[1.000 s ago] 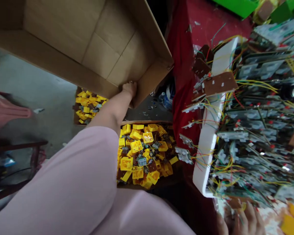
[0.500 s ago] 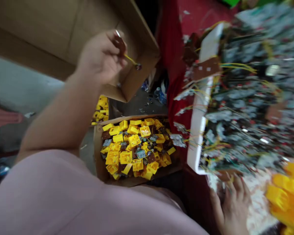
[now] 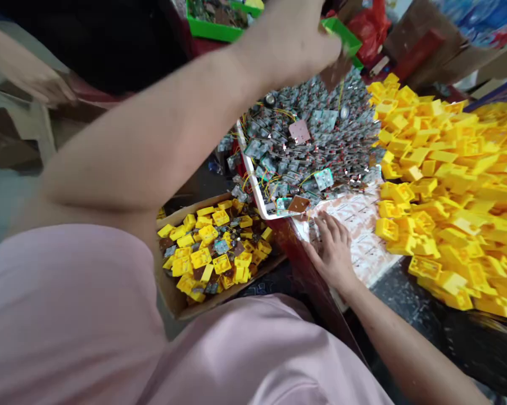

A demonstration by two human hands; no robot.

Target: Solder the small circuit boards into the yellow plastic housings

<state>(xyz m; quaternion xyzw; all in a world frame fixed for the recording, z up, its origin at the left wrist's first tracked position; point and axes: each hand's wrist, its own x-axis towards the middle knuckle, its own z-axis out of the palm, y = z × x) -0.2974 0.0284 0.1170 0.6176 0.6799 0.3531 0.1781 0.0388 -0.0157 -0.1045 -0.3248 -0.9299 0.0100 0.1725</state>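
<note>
My left hand (image 3: 295, 48) is raised over the far side of a white tray (image 3: 253, 185) heaped with grey circuit boards and wires (image 3: 316, 140). Its fingers are closed on a brown circuit board (image 3: 335, 72), from which a yellow wire hangs. On a printed sheet (image 3: 363, 230) at the tray's near edge lies my right hand (image 3: 331, 247), fingers spread. Just beyond its fingertips a brown board (image 3: 299, 204) rests on the tray's corner. Yellow plastic casings (image 3: 456, 169) form a large heap to the right of the tray.
A cardboard box (image 3: 169, 292) of yellow casings and boards stands beside my lap. Green trays (image 3: 213, 29) and a red bag (image 3: 369, 28) are at the back. Another person's hand (image 3: 46, 84) shows at the upper left.
My left hand has moved from over the large cardboard box to above the board pile, still holding a brown board. The view has swung right; my right hand stays by the tray.
</note>
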